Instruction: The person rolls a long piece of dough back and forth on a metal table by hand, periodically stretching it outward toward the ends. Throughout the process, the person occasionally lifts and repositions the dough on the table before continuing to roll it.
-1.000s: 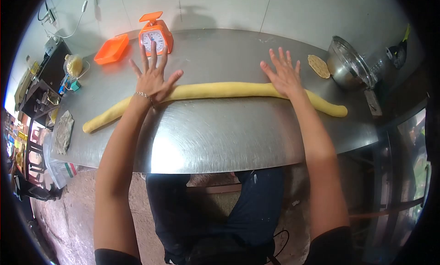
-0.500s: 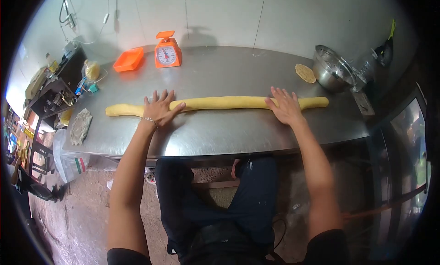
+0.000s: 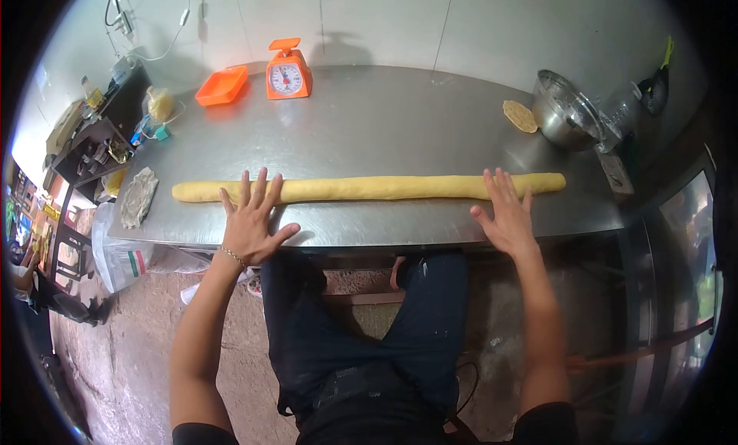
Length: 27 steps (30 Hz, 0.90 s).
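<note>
A long yellow dough roll (image 3: pixel 377 188) lies crosswise on the steel table (image 3: pixel 384 130), near its front edge. Spread fingers of my left hand (image 3: pixel 250 223) rest over the roll's left part, with the palm on the near side of it. Toward the right end, my right hand (image 3: pixel 508 218) has its fingertips on the dough, thumb held apart. Both hands are open and grip nothing. A small stretch of dough under the fingers of each hand is hidden.
An orange kitchen scale (image 3: pixel 287 77) and an orange tray (image 3: pixel 222 86) stand at the back left. At the back right are a steel bowl (image 3: pixel 565 118) and a flat tan piece (image 3: pixel 520 116). A crumpled cloth (image 3: pixel 139 198) lies at the left edge.
Both hands have drawn back toward me, and the dough roll has come nearer the front edge. It looks slightly longer and more even. The view has shifted a little.
</note>
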Each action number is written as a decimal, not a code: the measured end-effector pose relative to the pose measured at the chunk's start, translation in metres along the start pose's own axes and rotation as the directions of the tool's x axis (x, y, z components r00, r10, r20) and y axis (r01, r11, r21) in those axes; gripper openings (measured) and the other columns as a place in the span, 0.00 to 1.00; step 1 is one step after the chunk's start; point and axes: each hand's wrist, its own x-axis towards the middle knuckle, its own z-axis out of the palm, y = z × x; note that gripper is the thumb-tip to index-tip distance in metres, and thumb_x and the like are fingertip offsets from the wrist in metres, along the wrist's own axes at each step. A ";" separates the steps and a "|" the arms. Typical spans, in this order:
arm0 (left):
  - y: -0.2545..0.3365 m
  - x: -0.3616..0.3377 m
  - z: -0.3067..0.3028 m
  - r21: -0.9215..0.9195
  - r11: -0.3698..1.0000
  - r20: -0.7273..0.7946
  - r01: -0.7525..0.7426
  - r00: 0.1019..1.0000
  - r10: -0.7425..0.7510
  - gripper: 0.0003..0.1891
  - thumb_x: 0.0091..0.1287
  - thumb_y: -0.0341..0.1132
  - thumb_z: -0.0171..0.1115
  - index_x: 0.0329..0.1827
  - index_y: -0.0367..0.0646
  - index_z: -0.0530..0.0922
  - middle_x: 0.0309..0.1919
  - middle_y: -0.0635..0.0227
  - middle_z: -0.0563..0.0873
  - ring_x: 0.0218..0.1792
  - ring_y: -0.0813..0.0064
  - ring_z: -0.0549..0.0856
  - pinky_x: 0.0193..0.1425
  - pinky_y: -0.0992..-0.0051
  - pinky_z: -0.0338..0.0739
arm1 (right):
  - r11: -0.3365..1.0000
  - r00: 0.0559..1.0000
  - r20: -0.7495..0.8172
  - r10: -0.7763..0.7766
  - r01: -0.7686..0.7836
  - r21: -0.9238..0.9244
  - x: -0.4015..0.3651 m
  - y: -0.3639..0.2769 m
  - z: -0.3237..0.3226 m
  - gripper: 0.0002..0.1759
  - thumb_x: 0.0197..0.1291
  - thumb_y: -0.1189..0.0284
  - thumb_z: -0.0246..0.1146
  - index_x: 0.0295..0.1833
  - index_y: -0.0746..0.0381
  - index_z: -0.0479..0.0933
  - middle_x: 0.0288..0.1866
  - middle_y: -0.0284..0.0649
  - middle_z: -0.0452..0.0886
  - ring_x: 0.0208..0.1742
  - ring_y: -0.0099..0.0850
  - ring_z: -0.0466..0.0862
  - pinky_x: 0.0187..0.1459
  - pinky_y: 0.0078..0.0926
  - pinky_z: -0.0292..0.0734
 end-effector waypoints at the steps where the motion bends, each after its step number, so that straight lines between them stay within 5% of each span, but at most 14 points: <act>1: -0.002 0.011 0.003 0.036 0.999 -0.014 0.006 1.000 -0.006 0.56 0.71 0.80 0.53 0.97 0.62 0.53 0.96 0.60 0.51 0.94 0.41 0.44 0.85 0.17 0.32 | 1.000 1.000 -0.008 0.002 -0.002 -0.018 0.014 0.004 0.005 0.55 0.76 0.26 0.49 0.94 0.52 0.57 0.94 0.55 0.58 0.95 0.50 0.54 0.89 0.74 0.33; 8: -0.035 0.106 0.016 0.098 0.993 0.019 0.071 0.997 -0.074 0.54 0.74 0.83 0.46 0.96 0.62 0.54 0.95 0.57 0.53 0.94 0.40 0.44 0.87 0.20 0.38 | 0.993 0.996 0.048 0.072 -0.067 -0.097 0.114 0.034 0.036 0.53 0.77 0.25 0.43 0.94 0.48 0.57 0.96 0.52 0.55 0.96 0.49 0.52 0.90 0.71 0.34; 10: -0.051 0.135 0.026 0.067 0.993 -0.024 0.100 0.995 -0.098 0.52 0.75 0.81 0.46 0.96 0.64 0.53 0.96 0.59 0.50 0.94 0.43 0.41 0.86 0.19 0.37 | 0.990 0.991 0.079 0.112 -0.104 -0.098 0.143 0.040 0.038 0.55 0.76 0.21 0.36 0.94 0.45 0.57 0.97 0.48 0.52 0.97 0.48 0.48 0.91 0.70 0.34; 14: -0.084 0.198 0.041 -0.022 0.976 -0.076 0.219 0.973 -0.220 0.51 0.78 0.80 0.44 0.97 0.61 0.50 0.97 0.62 0.42 0.95 0.48 0.33 0.87 0.20 0.36 | 0.979 0.977 0.086 0.197 -0.201 0.042 0.197 0.056 0.047 0.57 0.74 0.19 0.37 0.95 0.45 0.55 0.98 0.45 0.50 0.98 0.46 0.45 0.91 0.68 0.31; 17: -0.108 0.231 0.052 0.103 0.960 -0.013 0.259 0.966 -0.259 0.45 0.82 0.75 0.41 0.97 0.69 0.49 0.97 0.66 0.35 0.94 0.48 0.29 0.86 0.18 0.36 | 0.969 0.972 0.078 0.221 -0.228 0.091 0.227 0.067 0.055 0.58 0.73 0.18 0.39 0.95 0.44 0.53 0.98 0.44 0.49 0.98 0.44 0.43 0.92 0.67 0.29; 18: -0.105 0.234 0.049 0.118 0.956 -0.030 0.268 0.963 -0.267 0.36 0.87 0.69 0.39 0.95 0.81 0.51 0.97 0.66 0.34 0.94 0.45 0.30 0.83 0.14 0.35 | 0.967 0.969 0.086 0.232 -0.239 0.088 0.233 0.068 0.056 0.58 0.72 0.18 0.39 0.95 0.44 0.53 0.98 0.44 0.49 0.98 0.44 0.43 0.92 0.66 0.29; 20: -0.101 0.226 0.044 0.154 0.959 0.102 0.240 0.961 -0.257 0.35 0.86 0.69 0.39 0.94 0.82 0.52 0.97 0.65 0.36 0.94 0.42 0.31 0.83 0.14 0.37 | 0.963 0.957 0.146 0.252 -0.263 0.059 0.231 0.068 0.057 0.57 0.73 0.19 0.37 0.96 0.43 0.53 0.98 0.43 0.49 0.98 0.43 0.43 0.92 0.66 0.30; 24: -0.110 0.211 0.048 0.208 0.953 0.256 0.219 0.928 -0.269 0.42 0.83 0.75 0.37 0.96 0.73 0.51 0.97 0.64 0.41 0.94 0.39 0.41 0.84 0.16 0.43 | 0.965 0.926 0.278 0.257 -0.261 -0.021 0.204 0.062 0.044 0.54 0.77 0.21 0.32 0.95 0.43 0.53 0.98 0.41 0.50 0.98 0.42 0.47 0.91 0.67 0.36; 27: -0.094 0.177 0.028 0.108 0.960 0.235 0.260 0.931 -0.279 0.47 0.79 0.80 0.35 0.96 0.68 0.52 0.96 0.64 0.48 0.92 0.37 0.50 0.85 0.19 0.48 | 0.970 0.924 0.302 0.236 -0.241 -0.021 0.172 0.059 0.030 0.54 0.77 0.22 0.33 0.95 0.46 0.55 0.97 0.43 0.52 0.97 0.43 0.49 0.92 0.66 0.38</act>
